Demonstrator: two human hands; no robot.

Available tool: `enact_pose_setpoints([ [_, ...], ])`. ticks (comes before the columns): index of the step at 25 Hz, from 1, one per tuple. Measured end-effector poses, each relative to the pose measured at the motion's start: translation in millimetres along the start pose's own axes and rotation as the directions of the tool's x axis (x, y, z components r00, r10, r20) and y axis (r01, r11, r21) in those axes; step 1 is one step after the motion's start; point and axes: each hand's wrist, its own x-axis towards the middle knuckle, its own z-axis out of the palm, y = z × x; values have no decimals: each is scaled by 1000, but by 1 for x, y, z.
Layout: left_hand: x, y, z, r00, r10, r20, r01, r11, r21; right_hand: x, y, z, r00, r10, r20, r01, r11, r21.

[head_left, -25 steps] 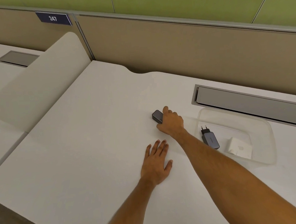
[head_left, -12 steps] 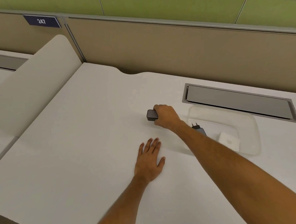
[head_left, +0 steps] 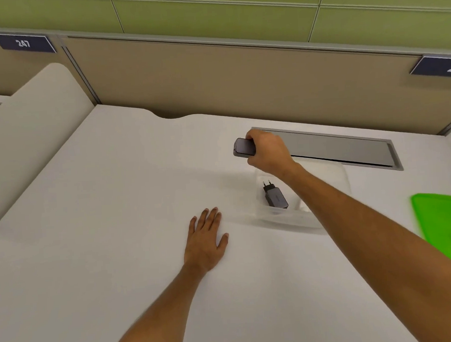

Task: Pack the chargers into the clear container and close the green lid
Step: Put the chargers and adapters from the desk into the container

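One charger [head_left: 244, 148] in right hand [head_left: 268, 152]

Right forearm [head_left: 353, 205] over container [head_left: 283, 220]

Dark grey charger [head_left: 243, 148], black plug charger [head_left: 274, 196] in clear container [head_left: 288, 220]; bright green lid [head_left: 447, 226], white desk [head_left: 103, 218]; beige partition [head_left: 213, 79], navy number plate [head_left: 24, 43]

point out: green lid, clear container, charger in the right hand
green lid [head_left: 445, 223], head view, flat top face
clear container [head_left: 291, 221], head view, near wall
charger [head_left: 242, 147], head view, dark side face
right hand [head_left: 267, 152], head view, back
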Motion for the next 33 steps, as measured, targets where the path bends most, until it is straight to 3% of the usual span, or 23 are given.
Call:
enact_pose_setpoints([
  [7,-1,0,0,1000,8,-8,-8,1000,-13,-38,68,-19,987,159,-13,-160,981,-107],
  [13,-2,-1,0,1000,11,-23,-12,999,-34,-62,106,-2,970,216,112,-178,944,-277],
  [26,-1,-2,1,999,8,-31,-9,999,-41,-54,115,35,936,235,263,-138,931,-339],
  [33,-1,-1,0,1000,7,-24,-8,999,-45,-52,111,36,943,238,231,-146,924,-353],
])
